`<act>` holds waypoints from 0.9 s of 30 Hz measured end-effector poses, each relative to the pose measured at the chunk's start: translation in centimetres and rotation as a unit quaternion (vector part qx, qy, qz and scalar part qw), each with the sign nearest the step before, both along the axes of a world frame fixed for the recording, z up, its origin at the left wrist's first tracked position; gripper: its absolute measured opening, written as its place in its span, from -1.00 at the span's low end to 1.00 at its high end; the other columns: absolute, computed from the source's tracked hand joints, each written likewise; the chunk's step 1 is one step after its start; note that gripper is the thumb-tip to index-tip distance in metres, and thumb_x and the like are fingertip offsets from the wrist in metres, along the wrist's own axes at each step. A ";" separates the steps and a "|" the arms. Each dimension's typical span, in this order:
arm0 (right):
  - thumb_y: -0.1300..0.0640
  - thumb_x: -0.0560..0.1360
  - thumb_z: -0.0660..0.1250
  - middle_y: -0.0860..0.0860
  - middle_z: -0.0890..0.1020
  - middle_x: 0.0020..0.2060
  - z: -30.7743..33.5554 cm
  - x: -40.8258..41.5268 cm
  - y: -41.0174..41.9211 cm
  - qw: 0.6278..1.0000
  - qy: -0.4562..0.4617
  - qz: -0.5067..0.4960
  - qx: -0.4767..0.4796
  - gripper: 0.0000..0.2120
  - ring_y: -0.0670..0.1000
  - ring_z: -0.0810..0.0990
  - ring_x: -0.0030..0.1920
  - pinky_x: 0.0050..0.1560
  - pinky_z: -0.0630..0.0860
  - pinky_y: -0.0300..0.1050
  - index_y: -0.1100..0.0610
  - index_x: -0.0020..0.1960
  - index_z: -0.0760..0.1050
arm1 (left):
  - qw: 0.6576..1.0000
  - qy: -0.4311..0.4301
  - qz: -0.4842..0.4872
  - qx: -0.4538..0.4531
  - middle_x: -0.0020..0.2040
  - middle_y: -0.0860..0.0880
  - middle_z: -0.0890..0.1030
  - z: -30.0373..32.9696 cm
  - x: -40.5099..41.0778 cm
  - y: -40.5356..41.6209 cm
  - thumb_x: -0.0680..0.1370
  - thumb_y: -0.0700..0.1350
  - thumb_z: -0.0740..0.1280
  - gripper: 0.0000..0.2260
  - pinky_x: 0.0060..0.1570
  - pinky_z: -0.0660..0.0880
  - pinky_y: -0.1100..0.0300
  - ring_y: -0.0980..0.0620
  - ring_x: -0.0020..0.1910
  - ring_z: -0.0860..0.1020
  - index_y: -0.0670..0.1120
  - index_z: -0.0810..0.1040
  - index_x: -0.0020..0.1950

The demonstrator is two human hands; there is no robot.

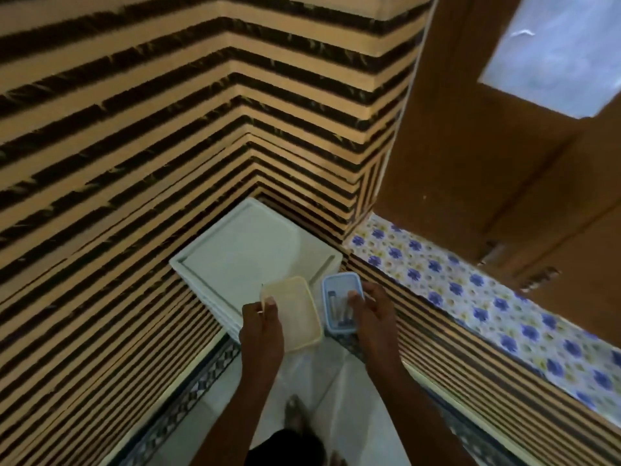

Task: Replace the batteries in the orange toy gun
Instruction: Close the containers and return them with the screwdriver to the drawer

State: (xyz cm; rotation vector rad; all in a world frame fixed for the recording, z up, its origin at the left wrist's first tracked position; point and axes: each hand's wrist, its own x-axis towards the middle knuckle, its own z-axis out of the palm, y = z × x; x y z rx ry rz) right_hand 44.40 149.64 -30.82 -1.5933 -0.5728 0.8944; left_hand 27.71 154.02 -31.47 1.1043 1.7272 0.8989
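Observation:
My left hand [260, 319] grips a cream rectangular plastic container [295, 314] by its left rim, together with a thin pale stick that pokes up past the fingers. My right hand [368, 309] holds a small blue-rimmed plastic box [339, 294] with several small cylindrical items inside, too blurred to name. Both containers are held in the air over the near edge of a white plastic table [242, 250] standing in the wall corner. No orange toy gun is in view.
Striped beige-and-brown walls close in on the left and behind the white table. A ledge with a blue floral cover [470, 287] runs along the right, below a brown door [487, 156]. My feet stand on pale floor tiles [208, 425] below.

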 end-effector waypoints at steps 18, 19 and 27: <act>0.18 0.64 0.31 0.12 0.52 -0.10 -10.5 0.2 23.1 0.943 -0.195 0.226 -0.150 -0.84 0.10 0.53 -0.06 -0.15 0.42 -0.10 0.18 0.02 0.32 | 0.968 0.045 0.172 -0.180 0.36 -0.44 0.48 -8.0 1.8 15.1 0.74 0.01 0.09 -0.58 0.12 0.43 -0.10 -0.41 0.30 0.50 -0.30 0.17 0.42; 0.18 0.65 0.31 0.12 0.53 -0.08 -11.1 0.6 24.1 0.937 -0.207 0.236 -0.155 -0.85 0.09 0.53 -0.05 -0.11 0.43 -0.09 0.18 0.03 0.33 | 0.966 0.045 0.181 -0.178 0.33 -0.43 0.50 -8.3 2.5 15.5 0.74 0.02 0.09 -0.63 0.11 0.46 -0.11 -0.42 0.27 0.52 -0.27 0.19 0.35; 0.21 0.58 0.35 0.28 0.61 -0.02 -14.4 1.2 27.9 0.900 -0.303 0.279 -0.143 -0.80 0.25 0.62 0.01 -0.01 0.60 0.13 0.35 0.11 0.49 | 0.964 0.103 0.203 -0.137 0.21 -0.30 0.42 -10.4 4.8 16.2 0.71 0.06 0.12 -0.68 0.23 0.40 -0.19 -0.35 0.28 0.43 -0.20 0.23 0.20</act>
